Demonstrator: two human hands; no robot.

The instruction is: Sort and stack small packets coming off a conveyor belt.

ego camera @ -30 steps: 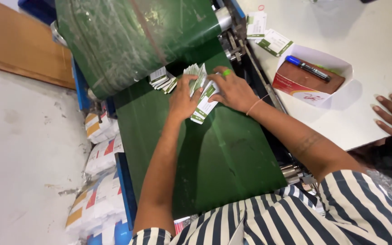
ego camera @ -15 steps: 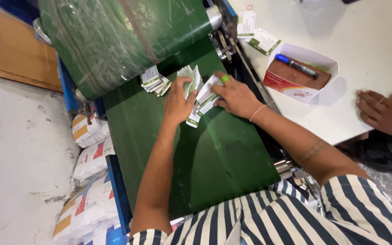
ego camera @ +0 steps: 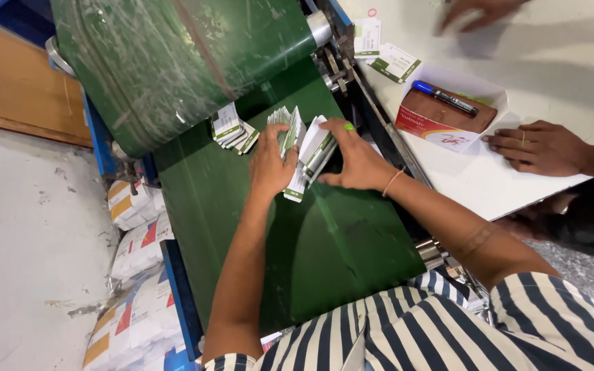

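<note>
Both hands, left (ego camera: pixel 271 165) and right (ego camera: pixel 359 159), grip a fanned stack of flat cartons (ego camera: pixel 304 148) on the green conveyor belt (ego camera: pixel 338 247).

both hands, left hand (ego camera: pixel 271 163) and right hand (ego camera: pixel 359 159), gathering flat cartons (ego camera: pixel 304 150) on green belt (ego camera: pixel 324 254).

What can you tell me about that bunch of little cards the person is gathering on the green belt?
The bunch of cards is a fanned stack of flat white printed pieces with green edging, seemingly thin cardboard. It stands tilted on edge on the green belt, pressed between the left hand and right hand.
</note>
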